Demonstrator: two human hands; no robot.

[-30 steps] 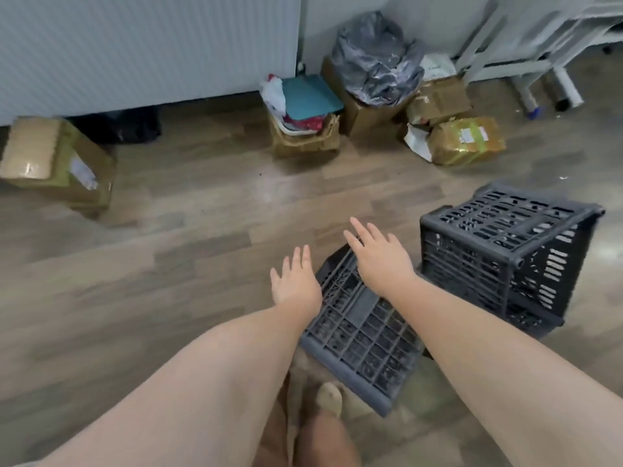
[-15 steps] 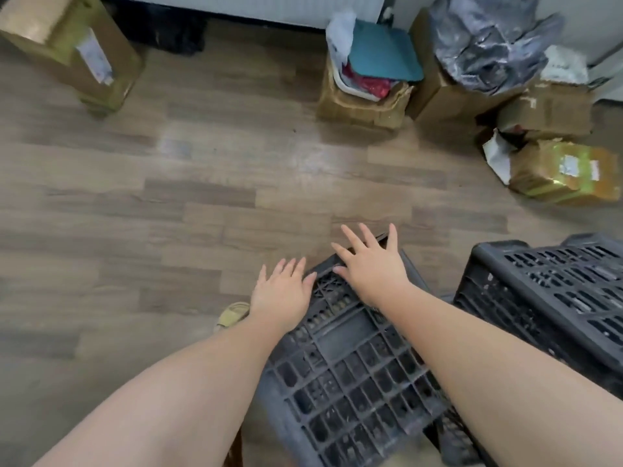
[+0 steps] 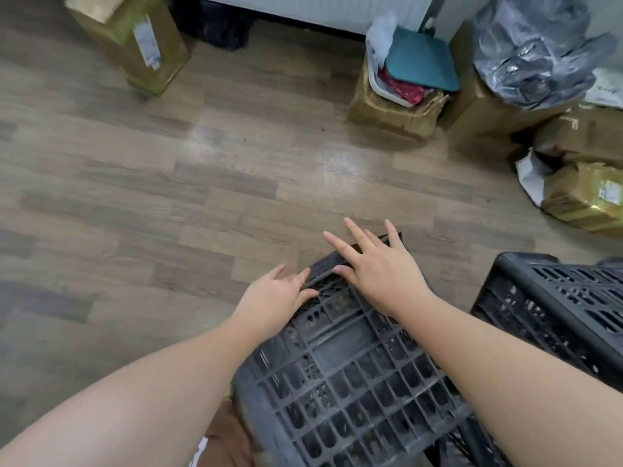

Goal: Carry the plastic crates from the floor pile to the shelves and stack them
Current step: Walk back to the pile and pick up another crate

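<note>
A dark grey plastic crate (image 3: 350,375) lies upside down just below me, its gridded base facing up. My left hand (image 3: 273,298) rests at the crate's far left corner, fingers spread, the thumb on the grid. My right hand (image 3: 377,264) lies flat on the far edge with its fingers apart and reaching past the rim. Neither hand is closed around the crate. A second dark crate (image 3: 553,305) stands to the right, tipped on its side, close to the first.
Wood-look floor (image 3: 202,183) stretches ahead. A tall cardboard box (image 3: 131,42) stands far left. By the wall are a box holding a teal lid (image 3: 404,85), a box under a grey plastic bag (image 3: 532,48), and taped parcels (image 3: 586,197) at right.
The view has dropped closer to the crate. Both hands slid forward to its far edge, fingers spreading over the rim.
</note>
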